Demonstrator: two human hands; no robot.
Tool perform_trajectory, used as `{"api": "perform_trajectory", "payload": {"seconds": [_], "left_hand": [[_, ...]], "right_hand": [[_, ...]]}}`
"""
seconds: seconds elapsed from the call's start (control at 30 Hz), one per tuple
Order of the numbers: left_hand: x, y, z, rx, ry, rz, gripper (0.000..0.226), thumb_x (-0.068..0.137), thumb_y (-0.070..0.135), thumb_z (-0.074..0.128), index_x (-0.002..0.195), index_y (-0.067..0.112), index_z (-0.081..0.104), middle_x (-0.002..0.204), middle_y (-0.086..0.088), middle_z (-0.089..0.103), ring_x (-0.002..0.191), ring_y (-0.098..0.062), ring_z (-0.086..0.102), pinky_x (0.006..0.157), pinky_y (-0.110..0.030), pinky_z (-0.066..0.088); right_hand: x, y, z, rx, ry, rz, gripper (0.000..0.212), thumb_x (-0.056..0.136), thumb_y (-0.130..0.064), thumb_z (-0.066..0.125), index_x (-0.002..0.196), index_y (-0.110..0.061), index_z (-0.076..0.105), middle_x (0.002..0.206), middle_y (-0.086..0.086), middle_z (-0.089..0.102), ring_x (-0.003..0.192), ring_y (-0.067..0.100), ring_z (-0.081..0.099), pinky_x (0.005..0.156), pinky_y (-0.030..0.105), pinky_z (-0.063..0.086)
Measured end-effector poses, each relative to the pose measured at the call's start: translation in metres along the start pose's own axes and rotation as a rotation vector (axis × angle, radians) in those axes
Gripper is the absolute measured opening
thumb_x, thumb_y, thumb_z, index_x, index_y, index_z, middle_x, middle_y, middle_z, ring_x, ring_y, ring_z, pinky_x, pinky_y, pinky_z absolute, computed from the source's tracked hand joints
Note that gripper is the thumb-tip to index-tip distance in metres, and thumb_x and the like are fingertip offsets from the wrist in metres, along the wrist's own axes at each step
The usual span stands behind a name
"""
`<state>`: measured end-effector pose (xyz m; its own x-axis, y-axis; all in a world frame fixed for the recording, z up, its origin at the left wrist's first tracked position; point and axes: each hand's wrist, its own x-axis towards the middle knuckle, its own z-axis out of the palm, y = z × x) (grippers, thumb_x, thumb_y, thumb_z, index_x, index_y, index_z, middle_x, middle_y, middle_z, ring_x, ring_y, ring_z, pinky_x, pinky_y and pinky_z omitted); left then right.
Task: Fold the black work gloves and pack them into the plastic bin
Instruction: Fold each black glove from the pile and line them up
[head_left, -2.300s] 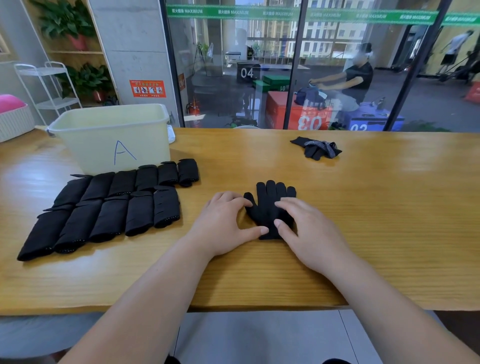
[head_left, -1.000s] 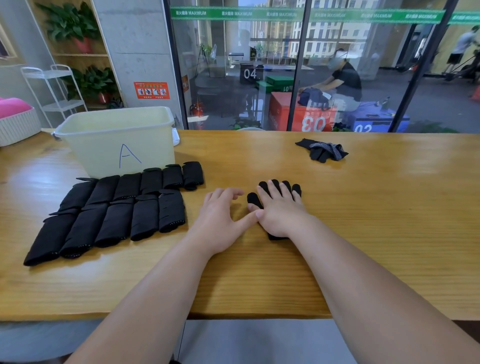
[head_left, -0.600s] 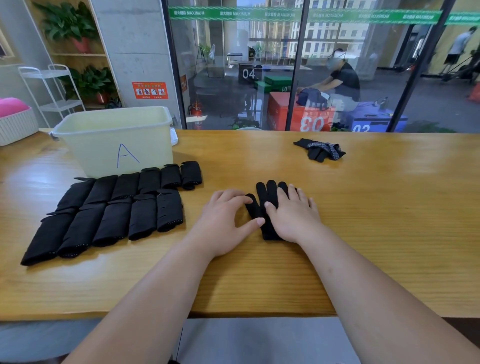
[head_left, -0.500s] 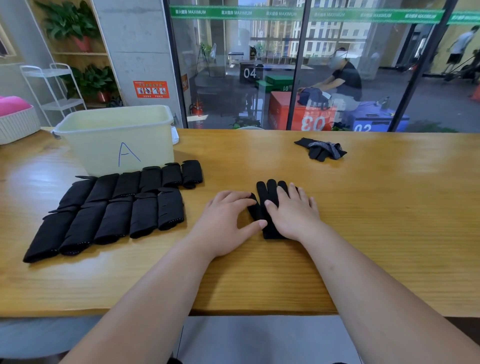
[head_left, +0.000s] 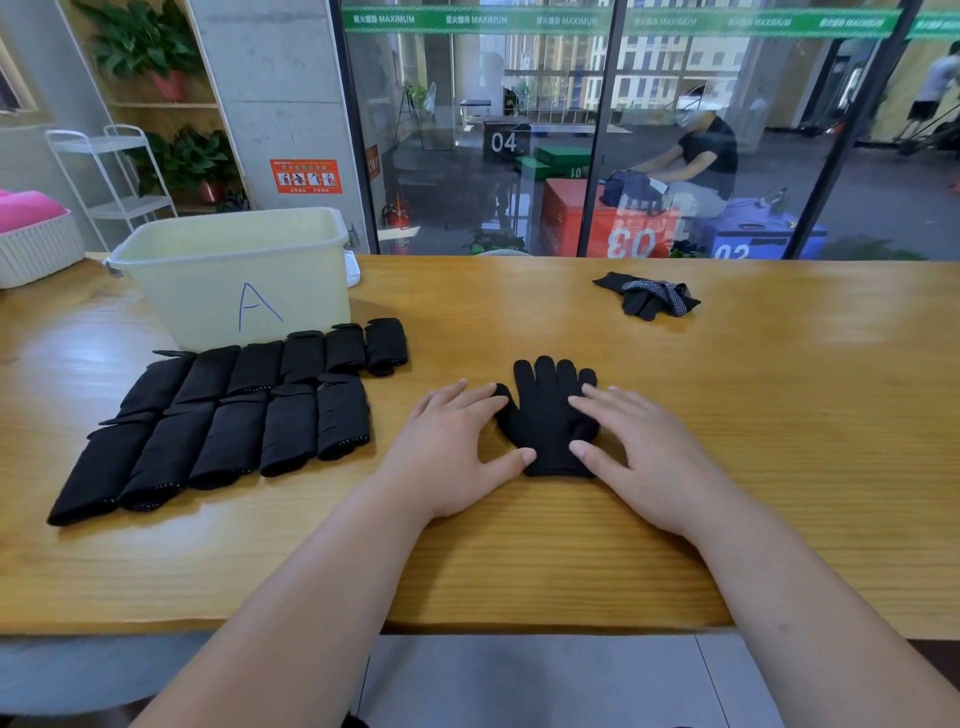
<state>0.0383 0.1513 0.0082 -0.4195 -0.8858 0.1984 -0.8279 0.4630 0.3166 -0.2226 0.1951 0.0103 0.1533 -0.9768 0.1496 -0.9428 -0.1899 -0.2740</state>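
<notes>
The fingers (head_left: 470, 402) of the left hand (head_left: 447, 447) are straight and spread wide; they hold nothing; their tips touch the thumb side of a flat black knit work glove (head_left: 545, 415); the left thumb tip lies just beside its cuff. The fingers (head_left: 602, 408) of the right hand (head_left: 649, 457) are spread wide too and rest flat on the other side of the glove; the right thumb tip touches the cuff. So the glove lies between the two hands, flat on the yellow-brown wooden table (head_left: 779, 441); its finger parts point away past the fingertips.

The glove looks soft, thin and light; I think it will bend with no fuss but may flop open again; it seems best to pinch the cuff end by the thumbs, fold it over, and press down.

Out past the left fingers lie two rows of folded black gloves (head_left: 234, 415), side by side; beyond them stands the pale yellow plastic bin (head_left: 234, 270) with a blue A; well off past the right fingertips lies a small heap of loose black gloves with white dots (head_left: 649, 297).
</notes>
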Motion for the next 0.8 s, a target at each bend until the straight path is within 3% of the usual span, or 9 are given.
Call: {"api": "perform_trajectory", "payload": {"seconds": [0.1, 0.2, 0.3, 0.4, 0.57, 0.8], "left_hand": [[-0.002, 0.001, -0.001, -0.021, -0.009, 0.029, 0.081, 0.093, 0.085, 0.044, 0.161, 0.041, 0.04, 0.171, 0.022, 0.029, 0.162, -0.009, 0.012, 0.133, -0.045, 0.011], [-0.001, 0.002, 0.001, -0.006, -0.054, 0.033, 0.081, 0.093, 0.086, 0.043, 0.162, 0.042, 0.04, 0.172, 0.02, 0.027, 0.162, -0.012, 0.012, 0.133, -0.046, 0.011], [0.0, -0.001, 0.0, -0.043, -0.012, 0.041, 0.078, 0.093, 0.081, 0.05, 0.159, 0.04, 0.045, 0.17, 0.021, 0.032, 0.161, -0.011, 0.015, 0.132, -0.048, 0.017], [0.0, -0.005, 0.0, -0.136, 0.095, 0.143, 0.058, 0.092, 0.071, 0.064, 0.141, 0.04, 0.064, 0.152, 0.027, 0.05, 0.151, -0.008, 0.032, 0.124, -0.047, 0.034], [0.0, 0.002, 0.003, -0.205, 0.097, 0.28, 0.027, 0.093, 0.056, 0.075, 0.112, 0.037, 0.078, 0.117, 0.026, 0.066, 0.124, -0.007, 0.052, 0.106, -0.038, 0.047], [0.0, 0.002, 0.003, -0.222, 0.081, 0.275, 0.034, 0.09, 0.065, 0.075, 0.111, 0.038, 0.076, 0.115, 0.026, 0.066, 0.119, -0.008, 0.055, 0.103, -0.037, 0.049]], "right_hand": [[-0.002, 0.003, 0.005, 0.05, -0.031, -0.001, 0.06, 0.104, -0.067, 0.036, 0.159, -0.044, 0.041, 0.171, -0.022, 0.027, 0.161, 0.008, 0.013, 0.131, 0.046, 0.018], [-0.003, 0.004, 0.003, 0.114, 0.046, -0.015, 0.053, 0.103, -0.064, 0.046, 0.152, -0.045, 0.052, 0.165, -0.025, 0.035, 0.159, 0.005, 0.017, 0.129, 0.043, 0.022], [-0.008, 0.003, -0.003, 0.293, 0.169, -0.106, 0.028, 0.095, -0.055, 0.069, 0.121, -0.046, 0.074, 0.142, -0.032, 0.057, 0.145, -0.001, 0.037, 0.118, 0.032, 0.033], [-0.01, 0.003, -0.004, 0.323, 0.163, -0.168, 0.019, 0.085, -0.055, 0.082, 0.102, -0.047, 0.079, 0.12, -0.032, 0.067, 0.13, 0.005, 0.05, 0.107, 0.03, 0.04], [-0.007, 0.003, 0.0, 0.263, 0.124, -0.18, 0.023, 0.083, -0.056, 0.083, 0.104, -0.047, 0.08, 0.115, -0.032, 0.066, 0.121, 0.002, 0.05, 0.1, 0.028, 0.043], [-0.004, -0.003, 0.004, 0.125, 0.174, -0.179, 0.02, 0.09, -0.054, 0.075, 0.106, -0.042, 0.08, 0.108, -0.031, 0.066, 0.103, 0.001, 0.05, 0.086, 0.034, 0.05]]}}
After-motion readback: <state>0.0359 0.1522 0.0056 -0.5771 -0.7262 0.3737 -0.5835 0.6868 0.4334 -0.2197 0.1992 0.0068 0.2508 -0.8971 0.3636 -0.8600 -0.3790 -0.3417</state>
